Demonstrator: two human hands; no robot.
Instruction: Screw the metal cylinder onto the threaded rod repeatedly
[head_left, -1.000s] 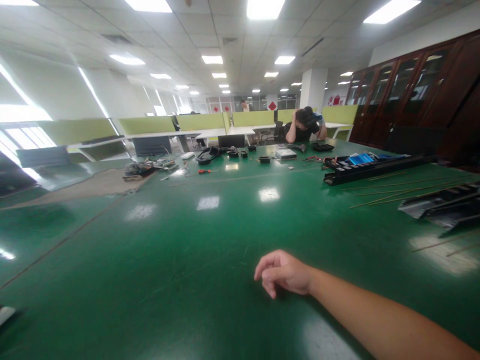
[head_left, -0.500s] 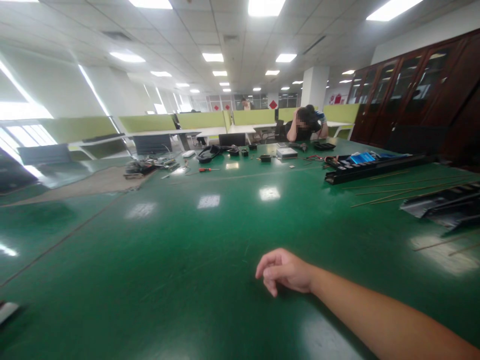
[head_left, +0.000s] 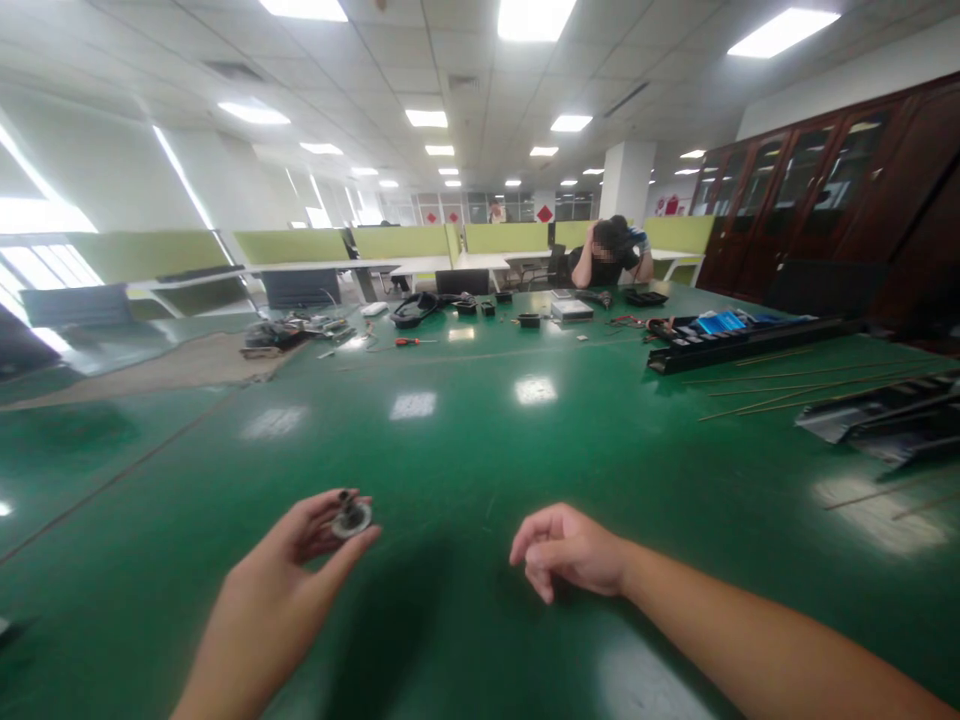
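My left hand (head_left: 300, 560) is raised over the green table (head_left: 465, 450), its thumb and fingers closed around a small round metal part (head_left: 352, 518). The part has a pale disc-like flange and a dark stub on top; its exact kind is unclear. Off to the right, my right hand (head_left: 566, 550) hovers low over or rests on the tabletop with its fingers loosely curled and apart. Nothing shows in that hand.
Across the table lie an orange-handled screwdriver (head_left: 412, 342), a heap of parts (head_left: 281, 332), a headset-like black item (head_left: 415, 309) and a grey box (head_left: 572, 311). Black rails (head_left: 742, 340) and thin rods (head_left: 780, 395) lie right. A person (head_left: 609, 255) sits opposite.
My left hand has come into view from the lower left, holding the small metal part. My right hand has stayed nearly still.
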